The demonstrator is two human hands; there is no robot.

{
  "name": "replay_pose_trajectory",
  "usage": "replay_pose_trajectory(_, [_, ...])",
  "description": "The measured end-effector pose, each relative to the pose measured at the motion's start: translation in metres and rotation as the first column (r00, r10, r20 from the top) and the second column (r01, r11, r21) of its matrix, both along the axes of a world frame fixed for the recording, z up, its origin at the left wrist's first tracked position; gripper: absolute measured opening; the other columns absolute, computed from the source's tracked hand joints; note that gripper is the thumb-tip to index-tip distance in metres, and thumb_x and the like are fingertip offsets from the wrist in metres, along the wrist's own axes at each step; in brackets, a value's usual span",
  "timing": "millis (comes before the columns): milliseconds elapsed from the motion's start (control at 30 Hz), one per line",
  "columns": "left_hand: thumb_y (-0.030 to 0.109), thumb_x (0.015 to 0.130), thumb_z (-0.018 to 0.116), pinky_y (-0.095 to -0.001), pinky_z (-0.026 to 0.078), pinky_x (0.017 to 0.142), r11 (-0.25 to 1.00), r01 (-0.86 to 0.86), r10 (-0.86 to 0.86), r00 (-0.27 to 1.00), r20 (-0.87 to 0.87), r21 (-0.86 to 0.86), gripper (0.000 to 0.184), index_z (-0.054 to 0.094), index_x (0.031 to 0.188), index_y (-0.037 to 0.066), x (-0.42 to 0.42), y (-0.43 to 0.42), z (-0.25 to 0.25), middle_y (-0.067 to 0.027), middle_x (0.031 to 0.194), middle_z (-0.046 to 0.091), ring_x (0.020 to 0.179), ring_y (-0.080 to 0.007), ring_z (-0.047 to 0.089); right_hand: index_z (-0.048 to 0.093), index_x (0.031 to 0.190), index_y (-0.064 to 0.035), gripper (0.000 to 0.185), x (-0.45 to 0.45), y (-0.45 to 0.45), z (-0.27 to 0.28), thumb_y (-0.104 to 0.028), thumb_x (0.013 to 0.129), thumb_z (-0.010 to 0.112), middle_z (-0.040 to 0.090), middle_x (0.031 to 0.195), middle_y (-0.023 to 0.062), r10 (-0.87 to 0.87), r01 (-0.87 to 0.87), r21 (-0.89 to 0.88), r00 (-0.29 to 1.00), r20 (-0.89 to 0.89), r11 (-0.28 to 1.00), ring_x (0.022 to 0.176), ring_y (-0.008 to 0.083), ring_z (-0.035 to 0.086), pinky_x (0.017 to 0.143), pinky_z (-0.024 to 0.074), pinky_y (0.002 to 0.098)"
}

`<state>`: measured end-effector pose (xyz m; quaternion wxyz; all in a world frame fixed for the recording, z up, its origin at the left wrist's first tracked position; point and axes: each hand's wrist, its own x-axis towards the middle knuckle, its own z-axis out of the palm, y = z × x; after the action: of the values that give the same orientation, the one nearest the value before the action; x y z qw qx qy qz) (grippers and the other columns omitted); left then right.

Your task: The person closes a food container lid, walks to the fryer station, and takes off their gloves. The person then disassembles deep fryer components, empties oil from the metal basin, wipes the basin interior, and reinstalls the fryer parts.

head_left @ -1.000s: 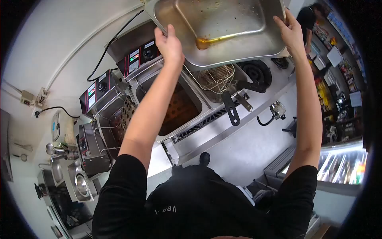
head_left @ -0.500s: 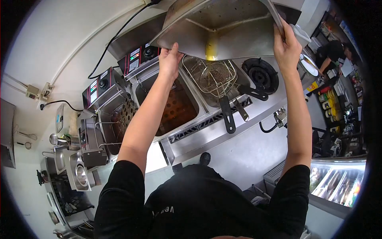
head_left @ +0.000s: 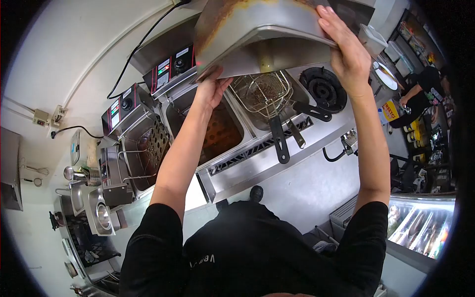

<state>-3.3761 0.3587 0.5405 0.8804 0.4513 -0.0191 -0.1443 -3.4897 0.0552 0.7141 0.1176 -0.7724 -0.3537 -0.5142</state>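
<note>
A large steel pan (head_left: 282,20) is tipped steeply over the wire strainers (head_left: 262,91), its stained underside facing up and its opening facing down. A yellowish streak of liquid shows at its inner wall. My left hand (head_left: 212,90) grips the pan's lower left corner from below. Around the right edge, my right hand (head_left: 346,54) has its fingers spread over the outer wall. The strainers rest on a steel well, their black handles (head_left: 279,141) pointing toward me. Left of them is a fryer well with brown oil (head_left: 222,131).
Another fryer (head_left: 143,153) with a perforated plate stands at the left. A black burner (head_left: 324,90) lies right of the strainers. Small steel pans (head_left: 101,213) are at the far left. Another person (head_left: 428,91) is at the far right, beside shelves. A lit display case (head_left: 418,225) stands lower right.
The pan has turned from nearly level to steeply tipped, its underside now showing. My left hand moved down and then stayed low; my right hand shifted over the outer wall.
</note>
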Motion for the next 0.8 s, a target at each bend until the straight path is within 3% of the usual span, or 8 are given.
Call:
replay_pose_trajectory(100, [0.019, 0.093, 0.062, -0.0404, 0.047, 0.094, 0.986, -0.043, 0.04, 0.999, 0.023, 0.159, 0.043, 0.045, 0.13, 0.007, -0.008, 0.01, -0.012, -0.0099, 0.122, 0.056, 0.112, -0.0243, 0.056, 0.064, 0.108, -0.0029, 0.028, 0.0, 0.004, 0.006, 0.002, 0.08, 0.06, 0.066, 0.114, 0.0167, -0.157, 0.155, 0.031, 0.976, 0.148, 0.988, 0.105, 0.0328, 0.065, 0.087, 0.0535, 0.038])
replay_pose_trajectory(167, [0.023, 0.091, 0.065, -0.0423, 0.039, 0.103, 0.963, -0.089, 0.082, 0.996, 0.039, 0.253, 0.058, 0.037, 0.139, 0.005, -0.032, 0.019, 0.001, -0.0123, 0.133, 0.048, 0.122, -0.0263, 0.048, 0.063, 0.106, -0.0025, 0.038, 0.001, 0.006, 0.008, 0.012, 0.071, 0.059, 0.064, 0.115, 0.0187, -0.135, 0.126, 0.068, 0.981, 0.142, 0.99, 0.105, 0.0364, 0.064, 0.089, 0.0532, 0.0388])
replay_pose_trajectory(233, [0.024, 0.087, 0.07, -0.043, 0.032, 0.109, 0.801, -0.365, 0.221, 0.917, 0.332, 0.475, 0.081, 0.022, 0.147, 0.004, -0.047, 0.034, 0.011, -0.0158, 0.147, 0.033, 0.133, -0.0302, 0.037, 0.064, 0.105, -0.0022, 0.036, 0.01, 0.002, 0.005, 0.011, 0.073, 0.058, 0.064, 0.115, 0.0182, -0.081, 0.065, 0.101, 0.985, 0.155, 0.993, 0.104, 0.0356, 0.064, 0.089, 0.0534, 0.0389])
replay_pose_trajectory(333, [0.022, 0.07, 0.084, -0.0417, 0.026, 0.112, 0.397, -0.82, 0.02, 0.457, 0.889, 0.413, 0.117, 0.001, 0.149, 0.0, -0.05, 0.04, 0.051, -0.0254, 0.153, 0.018, 0.139, -0.0335, 0.027, 0.064, 0.106, -0.002, 0.036, 0.007, 0.002, 0.012, 0.011, 0.073, 0.058, 0.064, 0.116, 0.0177, -0.077, 0.066, 0.097, 0.992, 0.104, 0.993, 0.105, 0.0344, 0.064, 0.089, 0.0536, 0.0389])
replay_pose_trajectory(433, [0.011, 0.068, 0.08, -0.0423, 0.028, 0.112, 0.349, -0.892, -0.345, 0.164, 0.924, 0.288, 0.099, 0.023, 0.148, 0.005, -0.056, 0.025, 0.12, -0.0205, 0.153, 0.023, 0.139, -0.0369, 0.029, 0.064, 0.106, -0.0021, 0.036, 0.009, 0.004, 0.011, 0.01, 0.073, 0.059, 0.065, 0.115, 0.0166, -0.044, 0.034, 0.101, 0.994, 0.105, 0.994, 0.105, 0.0336, 0.064, 0.088, 0.054, 0.038])
replay_pose_trajectory(533, [-0.003, 0.074, 0.068, -0.0418, 0.03, 0.111, 0.358, -0.887, -0.472, 0.098, 0.876, 0.292, 0.078, 0.035, 0.144, 0.006, -0.047, 0.021, 0.128, -0.0199, 0.15, 0.03, 0.137, -0.0369, 0.033, 0.065, 0.106, -0.0023, 0.036, 0.003, 0.01, 0.014, 0.01, 0.072, 0.06, 0.065, 0.115, 0.0152, -0.085, 0.072, 0.115, 0.99, 0.112, 0.991, 0.105, 0.0328, 0.064, 0.087, 0.0547, 0.0372])
replay_pose_trajectory(700, [-0.017, 0.077, 0.05, -0.0361, 0.035, 0.107, 0.423, -0.884, -0.253, 0.094, 0.963, 0.197, 0.066, 0.042, 0.14, 0.002, -0.056, 0.017, 0.099, -0.0185, 0.146, 0.039, 0.132, -0.0336, 0.042, 0.066, 0.108, -0.0052, 0.031, 0.0, 0.011, 0.008, 0.001, 0.078, 0.061, 0.065, 0.117, 0.0113, -0.013, -0.002, 0.128, 0.993, 0.116, 0.992, 0.11, 0.0303, 0.062, 0.094, 0.0504, 0.0379])
replay_pose_trajectory(800, [-0.014, 0.082, 0.051, -0.0341, 0.04, 0.102, 0.319, -0.933, -0.163, 0.119, 0.979, 0.166, 0.052, 0.047, 0.132, -0.004, -0.066, 0.023, 0.077, -0.0189, 0.14, 0.046, 0.124, -0.0312, 0.05, 0.068, 0.108, -0.0084, 0.028, -0.005, 0.013, 0.005, -0.006, 0.083, 0.056, 0.067, 0.112, 0.0119, -0.216, 0.203, 0.08, 0.95, 0.224, 0.976, 0.106, 0.0314, 0.063, 0.097, 0.0473, 0.037])
